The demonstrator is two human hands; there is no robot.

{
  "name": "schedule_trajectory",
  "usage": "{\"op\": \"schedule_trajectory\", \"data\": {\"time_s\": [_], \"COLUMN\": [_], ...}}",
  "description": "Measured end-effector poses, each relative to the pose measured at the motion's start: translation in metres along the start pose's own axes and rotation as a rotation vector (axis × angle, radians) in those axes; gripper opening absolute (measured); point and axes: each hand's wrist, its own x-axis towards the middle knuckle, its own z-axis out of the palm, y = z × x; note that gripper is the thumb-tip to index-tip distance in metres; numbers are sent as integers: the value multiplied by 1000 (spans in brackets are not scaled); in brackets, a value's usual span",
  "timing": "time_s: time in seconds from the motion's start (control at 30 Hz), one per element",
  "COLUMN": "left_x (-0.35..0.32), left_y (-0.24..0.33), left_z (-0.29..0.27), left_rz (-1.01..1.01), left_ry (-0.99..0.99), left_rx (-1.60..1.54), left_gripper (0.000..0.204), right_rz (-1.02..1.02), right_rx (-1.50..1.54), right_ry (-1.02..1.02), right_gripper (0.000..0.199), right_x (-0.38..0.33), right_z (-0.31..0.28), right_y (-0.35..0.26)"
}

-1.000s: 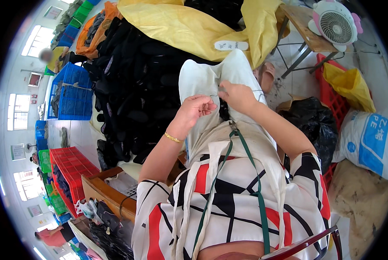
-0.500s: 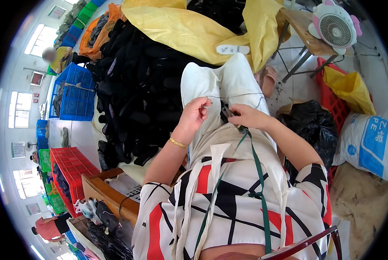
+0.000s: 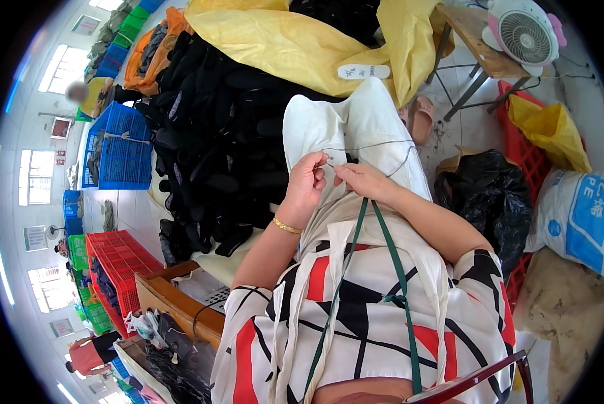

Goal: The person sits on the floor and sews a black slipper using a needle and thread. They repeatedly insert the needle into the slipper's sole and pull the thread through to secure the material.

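Over my lap, both hands meet above white cloth [image 3: 376,118] that covers my knees. My left hand [image 3: 306,180] is closed in a pinch, the fingertips at a thin dark thread [image 3: 376,145]. Close beside it, my right hand [image 3: 364,182] is also pinched, thumb and forefinger almost touching the left fingers. The thread loops over the knees and comes back toward the right hand. A small thin piece shows between the fingertips, too small to name. Beneath the right hand ends a green cord [image 3: 391,252] hanging from my neck; whatever is on its end is hidden.
A large heap of black shoe-like pieces [image 3: 207,135] lies to the left, with yellow sheeting [image 3: 281,40] beyond. Blue [image 3: 123,151] and red crates [image 3: 123,262] and a wooden drawer [image 3: 174,303] stand left. Right are a black bag [image 3: 480,192], stool [image 3: 477,50] and fan [image 3: 523,37].
My right hand has moved left and come up against the left fingertips. The dark object seen under it at the cord's end is now hidden. The left hand has barely moved.
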Motion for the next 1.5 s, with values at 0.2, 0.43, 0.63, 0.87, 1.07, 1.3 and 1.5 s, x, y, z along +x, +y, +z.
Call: {"op": "schedule_trajectory", "data": {"time_s": [0.2,0.43,0.63,0.87,1.07,1.3,1.5], "left_x": [2,-2,-8,-28,-47,-96,-184], "left_y": [-3,-4,0,30,48,81,117], "left_z": [0,6,3,-10,-4,32,58], "left_rz": [1,-7,-16,170,169,1375,756], "left_ry": [-1,10,-8,-205,-305,21,-1368], "left_rx": [8,10,26,571,799,1205,443], "left_gripper": [8,9,9,17,15,17,66], "right_rz": [-11,38,36,-387,-386,-321,-263], "right_rx": [-64,-10,-92,-460,-180,180,273], "right_ry": [21,7,19,304,25,96,49], "right_gripper": [52,37,44,41,20,10,8], "right_x": [4,10,7,-24,-13,-25,-45], "right_z": [5,4,6,1,-10,-23,-22], "right_y": [-1,-14,-14,-42,-40,-53,-83]}}
